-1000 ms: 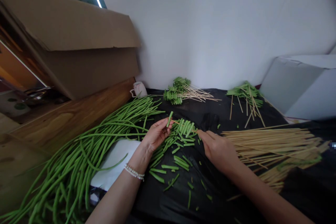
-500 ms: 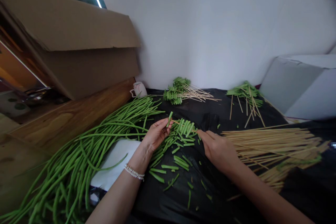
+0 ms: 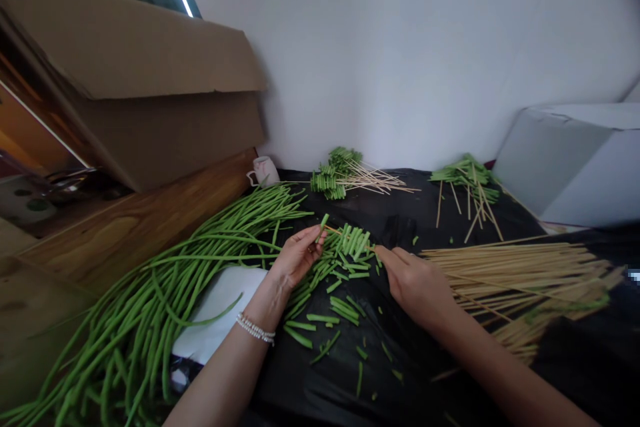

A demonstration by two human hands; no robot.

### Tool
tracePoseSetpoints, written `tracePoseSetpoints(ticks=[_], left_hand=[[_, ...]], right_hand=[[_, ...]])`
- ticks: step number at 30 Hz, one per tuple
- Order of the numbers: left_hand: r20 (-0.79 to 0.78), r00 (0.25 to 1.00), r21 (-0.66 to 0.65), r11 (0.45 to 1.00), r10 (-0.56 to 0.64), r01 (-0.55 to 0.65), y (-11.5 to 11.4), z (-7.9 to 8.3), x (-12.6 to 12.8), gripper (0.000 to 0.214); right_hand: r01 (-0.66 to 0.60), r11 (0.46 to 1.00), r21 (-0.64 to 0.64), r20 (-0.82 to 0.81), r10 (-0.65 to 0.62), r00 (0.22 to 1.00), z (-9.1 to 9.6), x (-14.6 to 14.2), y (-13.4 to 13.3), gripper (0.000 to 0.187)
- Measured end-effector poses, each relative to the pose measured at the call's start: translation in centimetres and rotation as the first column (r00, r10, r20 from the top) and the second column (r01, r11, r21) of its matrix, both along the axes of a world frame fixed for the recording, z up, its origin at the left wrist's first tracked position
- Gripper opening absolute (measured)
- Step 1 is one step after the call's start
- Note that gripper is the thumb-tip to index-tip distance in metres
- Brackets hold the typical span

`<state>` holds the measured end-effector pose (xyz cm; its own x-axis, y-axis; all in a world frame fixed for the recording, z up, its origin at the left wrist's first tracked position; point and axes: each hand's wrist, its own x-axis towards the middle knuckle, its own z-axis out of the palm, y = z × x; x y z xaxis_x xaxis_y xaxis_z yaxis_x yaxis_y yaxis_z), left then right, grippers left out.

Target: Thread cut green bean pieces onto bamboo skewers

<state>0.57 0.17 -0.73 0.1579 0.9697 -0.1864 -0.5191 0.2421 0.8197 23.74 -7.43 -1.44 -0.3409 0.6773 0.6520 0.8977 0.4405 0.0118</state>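
My left hand (image 3: 301, 252) pinches a short cut piece of green bean (image 3: 323, 227), which meets the tip of a wooden skewer (image 3: 333, 231). The skewer's other end is gripped by my right hand (image 3: 414, 280), fingers closed round it. Several bean pieces (image 3: 355, 241) sit crosswise in a row along the skewer between my hands. Below lie loose cut bean pieces (image 3: 345, 310) on the black plastic sheet (image 3: 335, 383). Long whole beans (image 3: 145, 307) spread in a heap to the left of my left hand, partly over a white flat thing (image 3: 220, 303).
Bare skewers (image 3: 525, 273) lie right of my right hand. Filled bean skewers are piled at the wall (image 3: 345, 173) and farther right (image 3: 467, 177). A white cup (image 3: 265, 171) stands by the cardboard box (image 3: 175, 120) at left; a white box (image 3: 575, 163) is at right.
Almost nothing differs. Both hands keep their places, with the bean piece still at the skewer's tip; the view has shifted very slightly.
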Motion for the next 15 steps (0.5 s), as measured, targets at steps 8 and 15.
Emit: tracePoseSetpoints(ticks=[8, 15], left_hand=[[0.051, 0.999, -0.037, 0.999, -0.014, 0.016, 0.3, -0.01, -0.27, 0.013], [0.052, 0.999, -0.045, 0.999, -0.003, 0.005, 0.08, 0.23, -0.08, 0.012]], right_hand=[[-0.013, 1.0, -0.001, 0.005, 0.013, 1.0, -0.29, -0.12, 0.02, 0.031], [-0.02, 1.0, 0.018, 0.007, 0.02, 1.0, -0.51, -0.06, 0.14, 0.032]])
